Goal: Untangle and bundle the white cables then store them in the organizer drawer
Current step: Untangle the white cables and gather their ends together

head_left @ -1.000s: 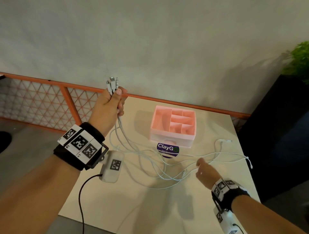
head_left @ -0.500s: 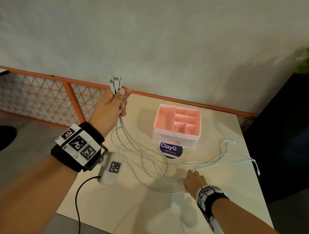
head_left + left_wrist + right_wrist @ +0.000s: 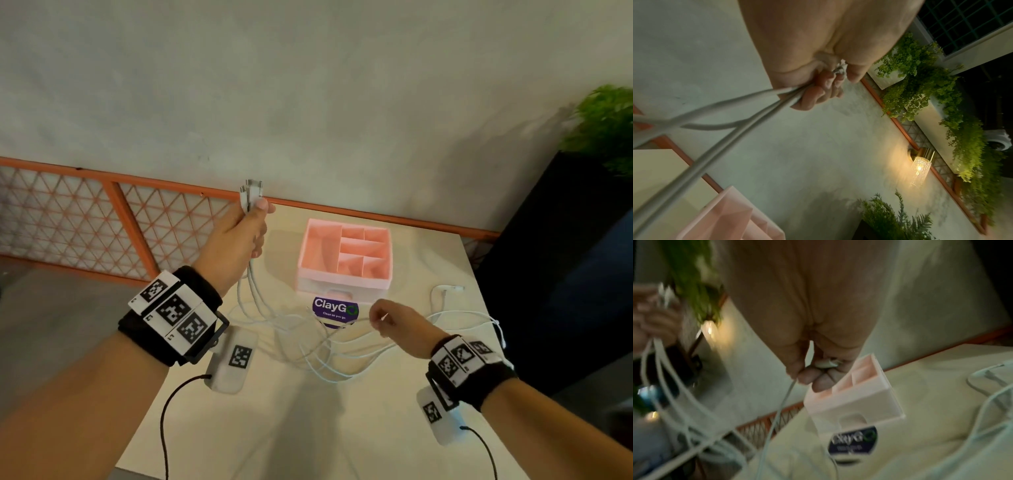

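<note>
White cables (image 3: 308, 346) gripped at plug ends in raised left hand (image 3: 236, 240), fingers curled tight. One cable end pinched by right hand (image 3: 397, 322) above table (image 3: 274, 428). Rest sprawled, tangled, before pink organizer drawer (image 3: 344, 284).

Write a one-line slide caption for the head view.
Left hand holds white cables up by their plugs; right hand pinches one cable end before the pink organizer.

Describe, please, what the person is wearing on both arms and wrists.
Both forearms are bare, no sleeves. Each wrist carries a black band topped with white tiles bearing black square codes, plus a white camera pod with its own code and a thin black cable.
</note>
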